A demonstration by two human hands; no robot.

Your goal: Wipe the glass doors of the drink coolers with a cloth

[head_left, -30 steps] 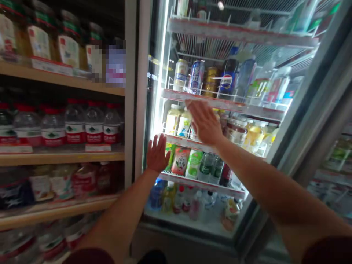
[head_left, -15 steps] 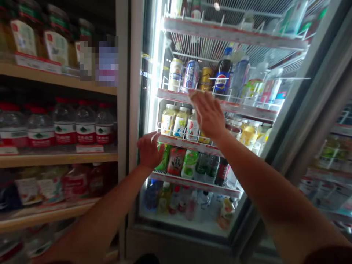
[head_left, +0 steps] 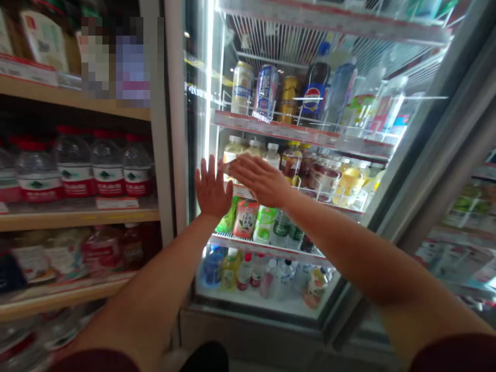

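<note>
My left hand (head_left: 211, 188) is raised with its fingers spread, in front of the left side of a glass-fronted drinks cooler (head_left: 253, 323). Nothing is in it. My right hand (head_left: 263, 181) stretches leftward with straight fingers, its tips close to my left hand; it holds nothing. Whether either hand touches the glass I cannot tell. Behind the right hand are pale juice bottles (head_left: 272, 155), partly hidden. Below the hands stand a red drink carton (head_left: 245, 219) and a green one (head_left: 265, 225). Above them are a blue can (head_left: 265, 93) and a Pepsi bottle (head_left: 314, 85).
Left of the cooler, wooden shelves (head_left: 81, 219) carry red-capped water bottles (head_left: 103, 163). The cooler's bottom level holds several bottles, one of them yellow (head_left: 230, 271). On the right, past a metal door frame (head_left: 418, 201), another stocked cooler (head_left: 465, 217) shows.
My right hand has moved left and down, toward my left hand. The left hand has turned upright with its fingers spread. The view has shifted slightly.
</note>
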